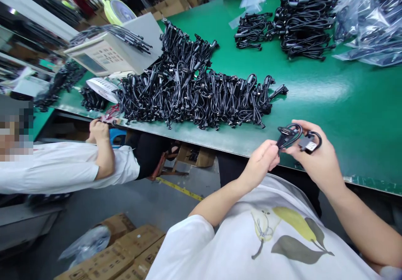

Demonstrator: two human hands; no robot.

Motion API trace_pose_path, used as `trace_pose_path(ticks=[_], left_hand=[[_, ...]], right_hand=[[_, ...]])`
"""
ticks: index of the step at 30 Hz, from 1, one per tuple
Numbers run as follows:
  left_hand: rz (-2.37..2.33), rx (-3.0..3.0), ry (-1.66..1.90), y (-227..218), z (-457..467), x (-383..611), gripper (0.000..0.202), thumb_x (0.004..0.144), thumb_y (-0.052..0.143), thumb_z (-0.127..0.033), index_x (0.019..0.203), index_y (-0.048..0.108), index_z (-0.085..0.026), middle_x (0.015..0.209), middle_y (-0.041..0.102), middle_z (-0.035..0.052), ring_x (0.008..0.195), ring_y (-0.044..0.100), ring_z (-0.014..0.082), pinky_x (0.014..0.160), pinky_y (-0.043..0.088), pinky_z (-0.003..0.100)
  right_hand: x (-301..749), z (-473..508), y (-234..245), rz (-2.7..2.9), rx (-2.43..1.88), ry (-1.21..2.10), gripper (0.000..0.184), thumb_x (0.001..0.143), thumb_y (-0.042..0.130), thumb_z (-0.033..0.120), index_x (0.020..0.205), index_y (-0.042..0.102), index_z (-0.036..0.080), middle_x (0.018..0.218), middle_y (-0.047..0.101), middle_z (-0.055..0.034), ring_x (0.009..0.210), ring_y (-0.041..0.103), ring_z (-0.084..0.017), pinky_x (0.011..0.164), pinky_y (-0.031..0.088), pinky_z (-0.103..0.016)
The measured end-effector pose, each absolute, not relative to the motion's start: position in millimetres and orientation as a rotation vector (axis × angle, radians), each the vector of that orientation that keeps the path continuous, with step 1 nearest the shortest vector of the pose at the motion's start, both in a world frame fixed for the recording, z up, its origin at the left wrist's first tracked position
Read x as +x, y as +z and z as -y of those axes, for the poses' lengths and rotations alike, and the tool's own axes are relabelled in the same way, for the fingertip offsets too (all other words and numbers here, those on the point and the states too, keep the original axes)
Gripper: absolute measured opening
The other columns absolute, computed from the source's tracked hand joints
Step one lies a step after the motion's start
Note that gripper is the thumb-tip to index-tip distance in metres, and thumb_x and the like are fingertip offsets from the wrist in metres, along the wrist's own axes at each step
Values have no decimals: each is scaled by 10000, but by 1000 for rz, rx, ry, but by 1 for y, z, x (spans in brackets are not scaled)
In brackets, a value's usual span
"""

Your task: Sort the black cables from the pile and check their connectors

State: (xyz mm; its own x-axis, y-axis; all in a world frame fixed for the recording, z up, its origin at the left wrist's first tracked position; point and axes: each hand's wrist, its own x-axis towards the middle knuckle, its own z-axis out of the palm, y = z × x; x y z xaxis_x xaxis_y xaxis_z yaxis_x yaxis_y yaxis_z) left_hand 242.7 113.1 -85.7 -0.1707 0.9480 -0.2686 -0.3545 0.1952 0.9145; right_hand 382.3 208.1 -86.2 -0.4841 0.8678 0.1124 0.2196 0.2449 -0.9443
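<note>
Over the near edge of the green table, both my hands are closed on one coiled black USB cable [290, 132]. My left hand [265, 156] pinches the bundle at its left side. My right hand [320, 156] curls round the other end, where a connector with a pale metal tip [310, 146] shows between thumb and fingers. Ahead and to the left lies a long heap of similar coiled black cables [201, 98], apart from my hands.
The green table [361, 116] carries stacked cable bundles [307, 20] and clear plastic bags [373, 24] at the far right. A beige machine [106, 54] and a yellow-green fan [117, 10] stand left. A co-worker [69, 163] sits at my left; cardboard boxes [116, 255] lie behind.
</note>
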Motion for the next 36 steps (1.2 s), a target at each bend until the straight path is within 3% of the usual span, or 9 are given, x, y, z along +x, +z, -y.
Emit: trace_pose_path(ticks=[3, 8, 12, 17, 22, 26, 29, 33, 36], left_hand=[[-1312, 767, 1238, -86, -111, 246, 417, 998, 542, -596, 1038, 569, -181, 642, 417, -67, 589, 358, 90, 590, 295, 242], [-1223, 759, 1286, -88, -113, 252, 422, 1027, 485, -590, 1037, 555, -175, 684, 477, -49, 633, 465, 100, 669, 405, 252], [-941, 535, 1281, -84, -116, 252, 438, 967, 595, -591, 1071, 553, -168, 733, 470, -47, 580, 489, 89, 525, 383, 220], [-897, 385, 1218, -77, -116, 245, 429, 913, 687, -562, 1034, 582, -164, 669, 370, -79, 482, 254, 40, 421, 156, 176], [-859, 396, 1124, -77, -117, 245, 545, 856, 697, -670, 883, 598, -134, 653, 328, -70, 519, 277, 46, 462, 198, 183], [-994, 372, 1236, -88, -118, 251, 519, 899, 653, -659, 814, 507, -169, 596, 194, -114, 497, 127, 41, 459, 114, 190], [-981, 411, 1217, -99, -120, 251, 500, 924, 625, -645, 835, 504, -168, 609, 225, -111, 496, 156, 38, 457, 137, 183], [-978, 596, 1096, -106, -121, 245, 563, 929, 559, -702, 961, 578, -140, 717, 459, -40, 576, 449, 67, 522, 393, 193], [-1130, 692, 1051, -108, -120, 239, 569, 920, 548, -713, 1040, 562, -157, 787, 547, -21, 604, 539, 89, 547, 481, 227]], right_hand=[[377, -213, -80, 1916, -934, 1028, 533, 833, 817, 346, 1313, 603, 258, 1182, 704, -92, 1064, 692, -285, 964, 552, -435], [372, -219, -76, 1923, -798, 857, 92, 941, 701, 260, 1025, 665, 262, 1114, 749, -86, 1069, 710, -271, 974, 545, -435], [370, -219, -76, 1755, -989, 1101, 164, 931, 700, 290, 1091, 672, 266, 1156, 770, -72, 945, 743, -254, 837, 595, -405], [366, -220, -71, 1552, -1045, 1458, 190, 880, 739, 369, 1005, 658, 252, 1136, 768, -81, 683, 688, -186, 504, 533, -300], [359, -220, -65, 1463, -1028, 1408, 156, 860, 759, 348, 932, 649, 263, 1014, 776, -44, 600, 578, -152, 478, 482, -287], [355, -222, -81, 1205, -959, 1795, 411, 778, 858, 401, 1111, 655, 273, 1080, 765, -26, 500, 443, -83, 415, 388, -246], [357, -226, -99, 1076, -961, 2072, 501, 715, 892, 508, 1081, 688, 233, 1055, 759, -47, 470, 417, -78, 375, 408, -252], [361, -227, -109, 985, -888, 2250, 383, 798, 853, 529, 997, 711, 234, 1098, 761, -54, 700, 687, -158, 599, 609, -300], [360, -227, -107, 861, -819, 2318, 376, 816, 852, 528, 1048, 696, 276, 960, 753, -14, 856, 734, -188, 782, 634, -333]])
